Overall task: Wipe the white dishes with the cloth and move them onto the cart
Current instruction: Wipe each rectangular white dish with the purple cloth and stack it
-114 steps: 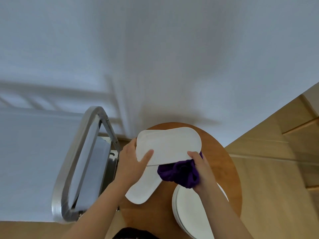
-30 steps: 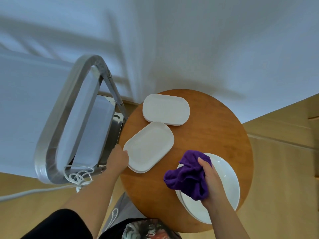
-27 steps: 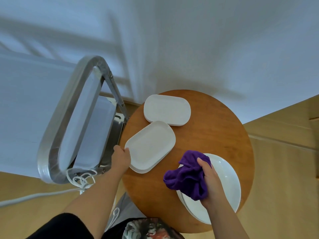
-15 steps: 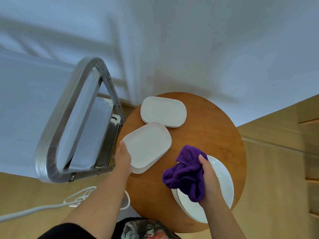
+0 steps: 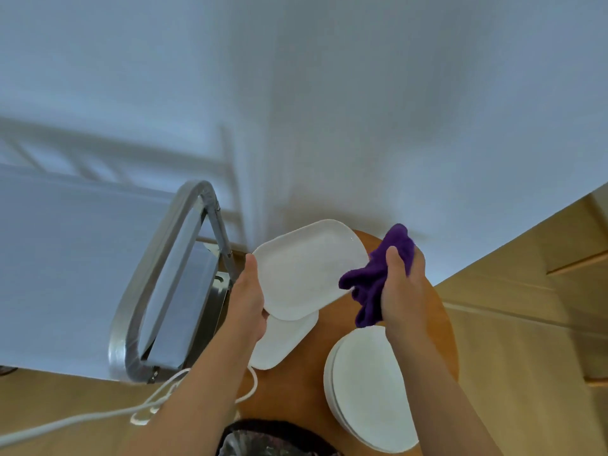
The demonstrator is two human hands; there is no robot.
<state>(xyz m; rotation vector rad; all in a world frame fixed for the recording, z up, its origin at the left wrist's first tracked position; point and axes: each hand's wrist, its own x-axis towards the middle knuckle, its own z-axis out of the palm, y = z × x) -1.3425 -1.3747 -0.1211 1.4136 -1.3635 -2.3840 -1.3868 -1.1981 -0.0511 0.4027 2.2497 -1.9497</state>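
Mid-frame, the left hand (image 5: 248,299) gripped the lifted dish (image 5: 307,269) by its left edge, thumb on the rim, above the table (image 5: 434,311). The right hand (image 5: 399,291) clutched the cloth (image 5: 371,281), bunched against the dish's right end. The dish looked rigid, smooth, probably slippery and breakable; holding it by the rim seemed safest. The cloth was soft. The cart (image 5: 164,274) stood at left.

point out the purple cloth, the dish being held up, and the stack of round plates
purple cloth (image 5: 371,281), head view, on its bunched middle left of the thumb
held dish (image 5: 306,274), head view, on its flat centre
round plates (image 5: 365,386), head view, on the top plate's face
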